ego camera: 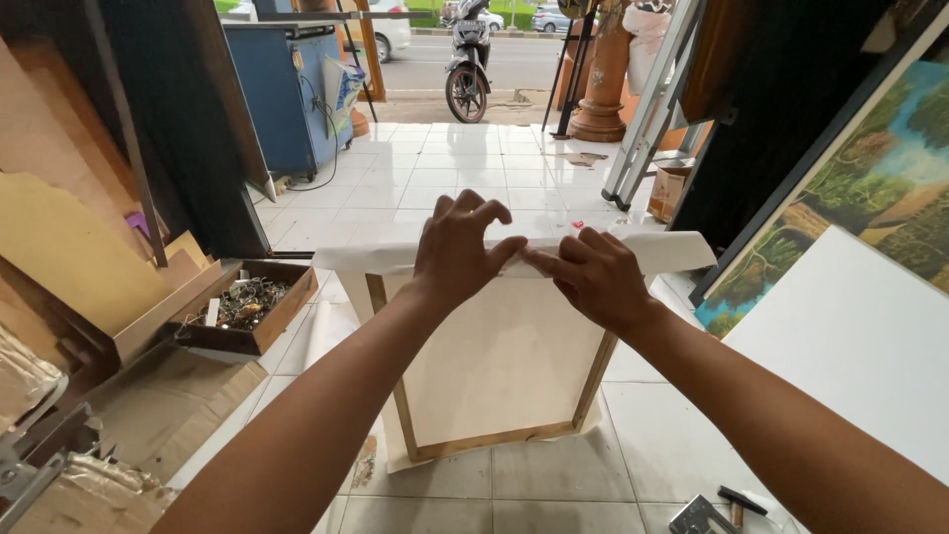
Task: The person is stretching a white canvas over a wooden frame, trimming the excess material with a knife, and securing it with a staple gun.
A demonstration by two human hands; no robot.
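At frame centre, the wooden stretcher frame is standing upright on the tiled floor. I am pinching the white canvas folded over its top edge, my left hand and right hand both grasping it.

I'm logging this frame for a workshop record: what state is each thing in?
Wooden frame: upright on the floor, back facing the camera.
White canvas: folded over the frame's top edge.
Left hand: pinching the canvas.
Right hand: pressing the canvas.
Wooden tray: open, holding small metal parts.
Ladder: leaning.
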